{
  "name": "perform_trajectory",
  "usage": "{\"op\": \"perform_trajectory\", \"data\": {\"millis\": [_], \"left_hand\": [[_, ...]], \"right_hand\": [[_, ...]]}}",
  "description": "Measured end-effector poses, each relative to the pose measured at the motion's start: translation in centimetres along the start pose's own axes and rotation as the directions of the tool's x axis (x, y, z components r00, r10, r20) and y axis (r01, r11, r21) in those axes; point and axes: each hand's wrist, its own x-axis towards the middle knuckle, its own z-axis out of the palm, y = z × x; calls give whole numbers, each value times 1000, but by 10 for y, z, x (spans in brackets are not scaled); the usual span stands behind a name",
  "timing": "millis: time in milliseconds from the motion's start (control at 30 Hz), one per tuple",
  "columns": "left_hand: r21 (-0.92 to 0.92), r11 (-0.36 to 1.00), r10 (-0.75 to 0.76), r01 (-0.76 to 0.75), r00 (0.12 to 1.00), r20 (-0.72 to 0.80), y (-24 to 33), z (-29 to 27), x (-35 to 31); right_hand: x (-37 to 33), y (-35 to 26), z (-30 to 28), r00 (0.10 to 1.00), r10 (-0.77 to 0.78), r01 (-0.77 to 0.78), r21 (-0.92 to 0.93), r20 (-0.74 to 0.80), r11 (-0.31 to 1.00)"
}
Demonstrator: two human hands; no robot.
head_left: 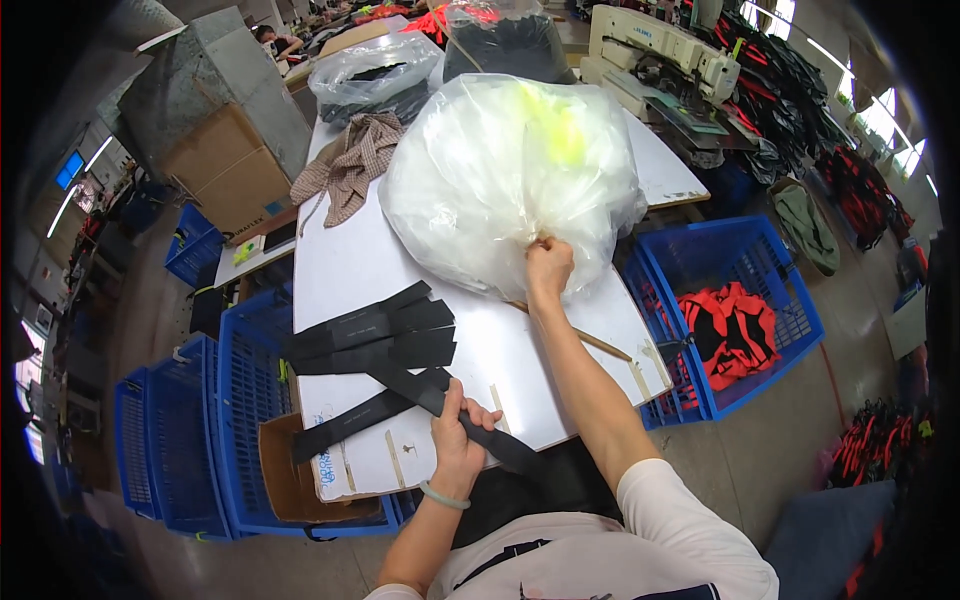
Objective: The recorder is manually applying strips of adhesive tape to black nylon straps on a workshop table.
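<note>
The left hand's (pixel 458 442) fingers (pixel 484 415) wrap snugly around a black strip (pixel 416 391) at the tabletop's (pixel 530 375) near edge; the right hand's (pixel 549 270) fingers, arm (pixel 585 380) stretched forward, pinch gathered plastic of a bulging translucent bag (pixel 470 170) resting farther back.

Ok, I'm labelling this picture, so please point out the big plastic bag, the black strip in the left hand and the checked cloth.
Plastic bag (pixel 485 180): head view, on the middle of its bulging side.
Black strip (pixel 508 450): head view, on its loose end.
Checked cloth (pixel 352 172): head view, on its crumpled middle.
</note>
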Motion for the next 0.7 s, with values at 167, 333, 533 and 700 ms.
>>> {"op": "perform_trajectory", "data": {"millis": [167, 333, 533, 700], "left_hand": [[-20, 1000, 20, -20, 1000, -4, 3, -7, -1], [-63, 998, 12, -10, 999, 33, 8, -9, -1], [72, 995, 50, -72, 960, 276, 12, 33, -12], [100, 977, 140, -187, 921, 363, 10, 41, -13]], "right_hand": [[-14, 20, -34, 971, -187, 202, -90, 145, 975], [-50, 21, -98, 967, -148, 82, 294, 210, 952], [-109, 9, -153, 766, -292, -53, 510, 572, 859], [-112, 18, -157, 590, -187, -293, 424, 786, 857]]}}
